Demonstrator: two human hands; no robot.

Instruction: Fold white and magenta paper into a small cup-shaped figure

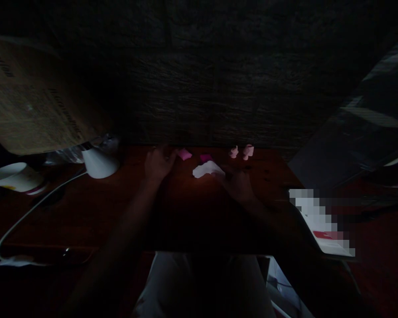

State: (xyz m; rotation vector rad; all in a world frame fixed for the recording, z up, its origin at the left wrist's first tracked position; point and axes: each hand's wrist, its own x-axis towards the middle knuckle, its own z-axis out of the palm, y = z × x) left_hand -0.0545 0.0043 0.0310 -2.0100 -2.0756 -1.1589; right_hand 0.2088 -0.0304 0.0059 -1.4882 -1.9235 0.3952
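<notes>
The scene is very dark, and fingers show only in part. A soft-looking white flat piece (208, 168) with a wavy edge lies at mid-table, and the thumb of my right hand (240, 183) presses on its right end. My left hand (159, 163) rests on the table with its fingers apart, their tips beside a small pink square piece (185, 154). Behind the white piece, partly covered by it, is a darker magenta piece (205, 157). Farther right stand two small pink shaped pieces, one rounded (234, 152) and one taller (248, 151).
A white lamp-like cone (99, 163) with a white cable (29, 216) stands left. Beside it are a paper cup (15, 176) and a large printed brown box or bag (29, 97). A dark brick wall (202, 88) borders the back. A white object (318, 221), partly pixelated, sits right.
</notes>
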